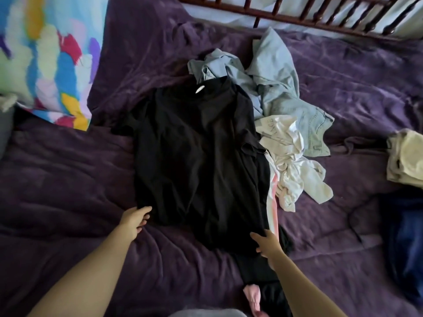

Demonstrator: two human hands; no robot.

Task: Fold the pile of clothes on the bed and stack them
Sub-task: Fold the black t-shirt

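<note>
Here: black T-shirt (196, 156), soft matte knit, spread flat, hem nearest. Left hand (135, 219) pinches hem's left corner; right hand (266, 245) pinches right corner. White oval neck label (199, 89) unreadable. Beyond right hand: crumpled white top (290, 161), pale denim (281, 88). Rumpled purple quilt (68, 179) beneath; spindled wooden rail (320, 17) farthest.

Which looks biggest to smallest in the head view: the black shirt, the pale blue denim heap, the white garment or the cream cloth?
1. black shirt
2. pale blue denim heap
3. white garment
4. cream cloth, unsure, since the frame edge cuts it off
</note>
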